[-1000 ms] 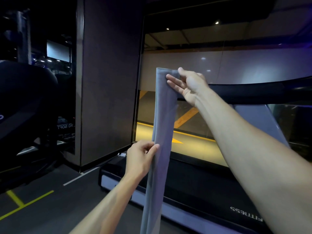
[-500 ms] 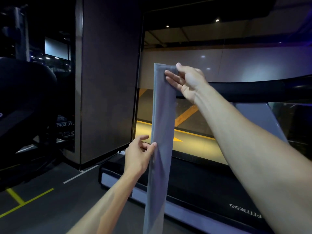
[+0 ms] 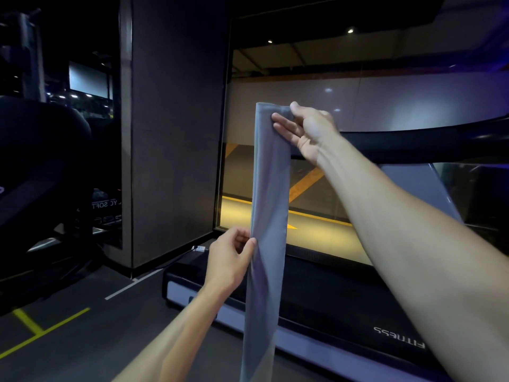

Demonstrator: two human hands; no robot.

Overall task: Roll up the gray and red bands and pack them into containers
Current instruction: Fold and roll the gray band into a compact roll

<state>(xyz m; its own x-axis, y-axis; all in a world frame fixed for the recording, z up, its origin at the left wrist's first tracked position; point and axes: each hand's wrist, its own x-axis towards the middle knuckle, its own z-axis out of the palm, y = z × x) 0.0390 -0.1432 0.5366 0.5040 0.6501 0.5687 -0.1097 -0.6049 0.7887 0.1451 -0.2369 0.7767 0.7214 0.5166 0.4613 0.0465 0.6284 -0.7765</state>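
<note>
Two-handed grip on gray band [image 3: 270, 194] before treadmill [image 3: 344, 304]

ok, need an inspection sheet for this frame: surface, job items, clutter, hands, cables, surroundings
surface: dark gym floor with yellow and white line markings; no table seen.
job's things: gray band hangs flat and vertical, unrolled, its lower end out of frame. Red band and containers: nothing seen.
clutter: nothing seen.
hands: right hand holds the band's top end, thumb behind the upper edge and fingers straight across the front; left hand pinches the band's left edge lower down.
cables: a thin dark line along the pillar's base, possibly a cable; cannot tell.
surroundings: treadmill directly behind the band, dark pillar, glass panel with reflected lights, dark exercise machine on the left.
</note>
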